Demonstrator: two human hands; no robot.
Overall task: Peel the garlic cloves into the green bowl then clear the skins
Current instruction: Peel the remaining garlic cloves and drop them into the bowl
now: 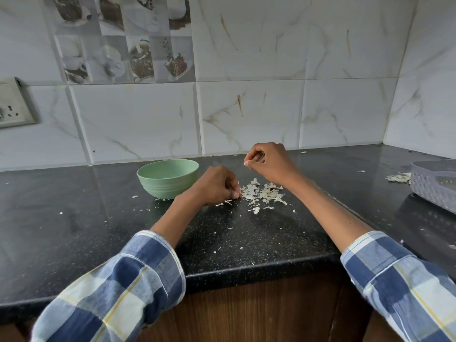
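Your left hand curls at the skins beside the bowl; your right hand pinches a scrap above the pile. No clove shows. Any breeze or brisk sweep risks scattering flakes across the counter.

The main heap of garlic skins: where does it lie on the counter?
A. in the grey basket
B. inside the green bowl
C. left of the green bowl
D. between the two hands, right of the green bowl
D: the heap of garlic skins lies on the black counter, right of the green bowl, between the left hand and the right hand.
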